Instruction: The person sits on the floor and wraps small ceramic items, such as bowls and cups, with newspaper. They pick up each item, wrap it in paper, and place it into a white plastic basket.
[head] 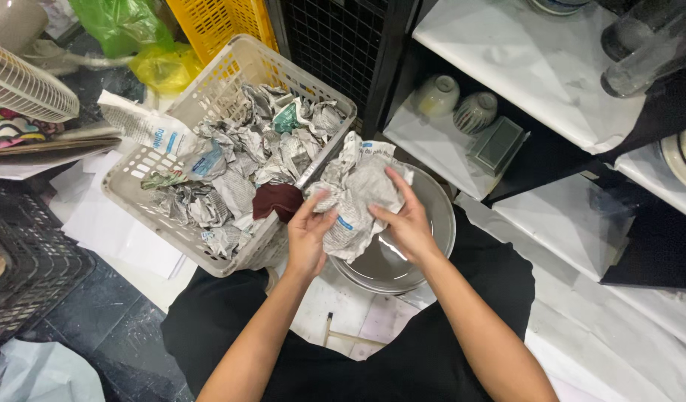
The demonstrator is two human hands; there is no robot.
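Both my hands grip a crumpled sheet of newspaper (358, 190) over a grey round plate (432, 216) that rests on my lap. My left hand (309, 238) pinches the paper's lower left side. My right hand (406, 219) holds its right side, fingers spread over the crumple. The plate's middle is partly hidden by the paper and my right hand. Just left of my left hand sits a dark red rounded object (277, 199) at the edge of a beige plastic basket (138, 167) filled with several crumpled newspaper wads.
White shelves (537, 67) at right hold two patterned bowls (456, 104), a green box (498, 143), glassware (645, 48) and a striped plate (685, 156). A yellow crate (216, 22), green bag (119, 22), black crate (23, 260) and loose white paper (112, 231) lie at left.
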